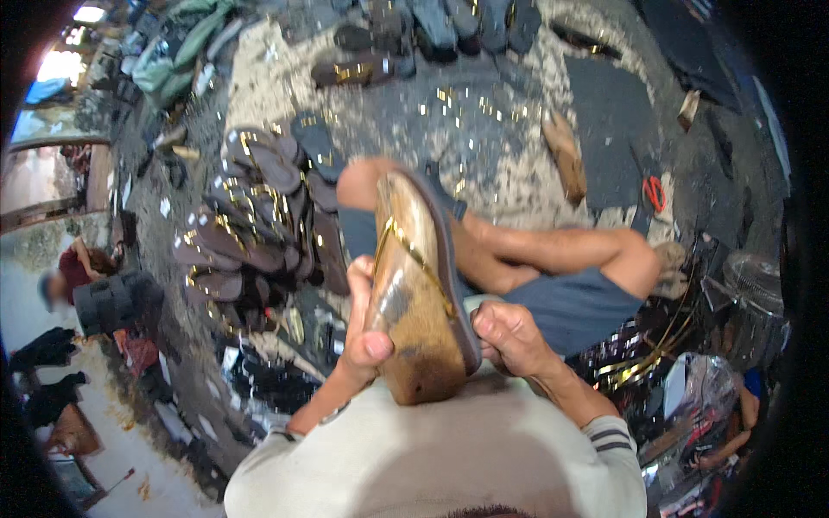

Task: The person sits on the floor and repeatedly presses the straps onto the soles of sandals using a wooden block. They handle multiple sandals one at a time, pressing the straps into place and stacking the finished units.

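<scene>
A brown wooden shoe last (410, 311) is tilted in front of my chest, toe end away from me. Along its right side runs the dark sole of a sandal (447, 259), and thin gold straps (416, 255) cross the wood. My left hand (363, 332) grips the last from the left, thumb on top near the heel; its other fingers are partly hidden. At the sole's right edge near the heel, my right hand (511, 335) is closed in a pinch on the sandal. Its fingertips are partly hidden.
Dark sandals with gold straps (250, 216) are heaped at the left. More sandals (371, 69) lie at the far side. Another wooden last (566, 160) and red-handled scissors (654, 194) rest at the right. A fan (753, 281) stands farther right. Another person (82, 263) is at far left.
</scene>
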`<state>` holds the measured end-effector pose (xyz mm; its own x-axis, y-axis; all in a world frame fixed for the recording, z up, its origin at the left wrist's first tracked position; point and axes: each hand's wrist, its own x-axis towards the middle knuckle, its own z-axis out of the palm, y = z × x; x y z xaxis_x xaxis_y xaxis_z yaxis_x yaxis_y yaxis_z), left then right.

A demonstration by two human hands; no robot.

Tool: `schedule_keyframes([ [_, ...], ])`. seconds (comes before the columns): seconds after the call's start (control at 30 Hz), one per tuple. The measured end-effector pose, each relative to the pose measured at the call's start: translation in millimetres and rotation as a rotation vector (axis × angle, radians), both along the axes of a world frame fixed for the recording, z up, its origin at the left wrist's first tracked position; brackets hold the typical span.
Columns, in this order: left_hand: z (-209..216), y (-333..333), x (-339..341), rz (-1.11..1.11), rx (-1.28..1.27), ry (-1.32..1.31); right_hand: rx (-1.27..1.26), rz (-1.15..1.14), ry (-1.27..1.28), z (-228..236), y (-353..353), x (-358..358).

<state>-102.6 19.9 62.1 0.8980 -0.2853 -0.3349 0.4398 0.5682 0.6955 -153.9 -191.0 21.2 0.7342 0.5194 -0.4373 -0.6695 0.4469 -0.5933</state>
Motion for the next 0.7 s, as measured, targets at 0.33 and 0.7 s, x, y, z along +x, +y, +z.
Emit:
schedule_keyframes([
  [0.33, 37, 8, 27, -0.352, 0.383, -0.210, -0.098, -0.277, -0.237, 4, 13, 113],
  [0.7, -36, 18, -43, -0.086, -0.013, 0.346, 0.215, -0.333, -0.146, -31, 29, 107],
])
